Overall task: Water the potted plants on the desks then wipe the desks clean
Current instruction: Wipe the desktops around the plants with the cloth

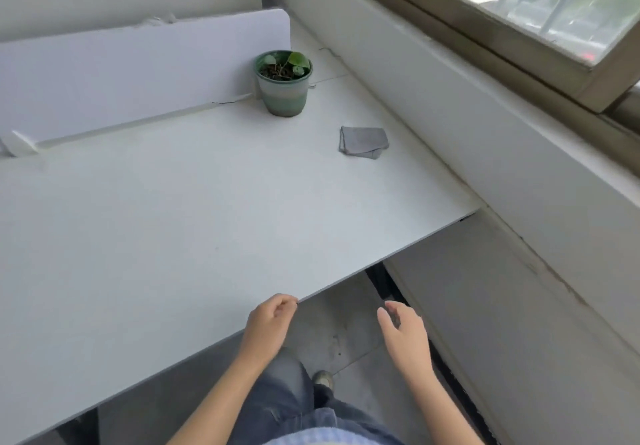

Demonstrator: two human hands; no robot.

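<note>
A small green pot with a few round leaves (284, 82) stands at the far side of the white desk (173, 219), next to the divider's end. A folded grey cloth (363, 141) lies on the desk to the right of the pot, near the wall. My left hand (270, 323) hovers at the desk's near edge with loosely curled fingers and holds nothing. To its right, off the desk and over the floor, my right hand (403, 330) is relaxed and empty too. No watering vessel is in sight.
A white divider panel (138, 70) runs along the desk's far side. A white wall ledge (485, 126) and a barred window (536, 4) border the desk on the right. Grey floor and my legs show below the desk's near edge.
</note>
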